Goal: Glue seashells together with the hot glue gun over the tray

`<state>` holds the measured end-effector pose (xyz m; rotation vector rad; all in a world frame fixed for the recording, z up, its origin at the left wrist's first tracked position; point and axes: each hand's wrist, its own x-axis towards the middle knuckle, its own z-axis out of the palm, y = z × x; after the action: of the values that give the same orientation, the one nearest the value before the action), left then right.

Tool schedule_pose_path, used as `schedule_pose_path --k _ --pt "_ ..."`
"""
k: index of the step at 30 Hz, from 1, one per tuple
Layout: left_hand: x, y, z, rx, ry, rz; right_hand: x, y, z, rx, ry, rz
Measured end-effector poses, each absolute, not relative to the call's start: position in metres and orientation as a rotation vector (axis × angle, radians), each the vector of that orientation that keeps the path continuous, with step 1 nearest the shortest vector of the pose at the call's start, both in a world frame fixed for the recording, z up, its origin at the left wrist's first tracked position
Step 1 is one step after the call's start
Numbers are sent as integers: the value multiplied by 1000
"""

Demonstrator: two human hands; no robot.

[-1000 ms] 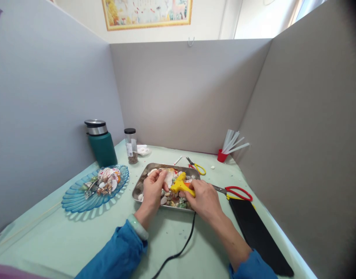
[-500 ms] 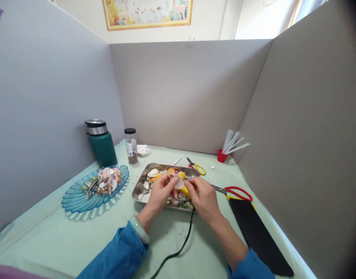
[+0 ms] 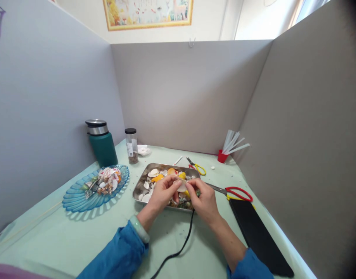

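Both my hands meet over the metal tray (image 3: 139, 188) of loose shells. My left hand (image 3: 162, 192) pinches a pale shell (image 3: 182, 187) by its edge. My right hand (image 3: 203, 199) is closed too, its fingertips on the same shell from the other side. Under my hands the yellow glue gun (image 3: 182, 176) lies in the tray, mostly hidden, and its black cord (image 3: 184, 244) runs toward me across the green table.
A blue glass dish (image 3: 79, 193) of glued shells sits left, with a green flask (image 3: 101, 143) and a small jar (image 3: 132, 145) behind. Yellow scissors (image 3: 197, 167), red scissors (image 3: 234, 192), a red cup of glue sticks (image 3: 223, 155) and a black pad (image 3: 258, 234) lie right. Grey partitions enclose the table.
My right hand let go of the yellow glue gun, which now lies in the tray. Both hands came together on a pale shell above the tray.
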<state>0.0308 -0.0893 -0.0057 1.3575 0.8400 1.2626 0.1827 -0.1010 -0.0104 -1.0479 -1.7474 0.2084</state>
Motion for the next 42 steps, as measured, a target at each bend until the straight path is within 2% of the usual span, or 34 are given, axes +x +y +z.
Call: schedule_pose_path --k 9,20,42 --pt "31 -92 -2 1329 821 1272 182 -99 -10 -1027 -1734 249" --pt "28 -91 -3 1337 776 1234 183 -100 -6 -886 -1700 513" --pt "27 -91 -5 1338 734 1200 186 -97 -9 -858 -1694 579"
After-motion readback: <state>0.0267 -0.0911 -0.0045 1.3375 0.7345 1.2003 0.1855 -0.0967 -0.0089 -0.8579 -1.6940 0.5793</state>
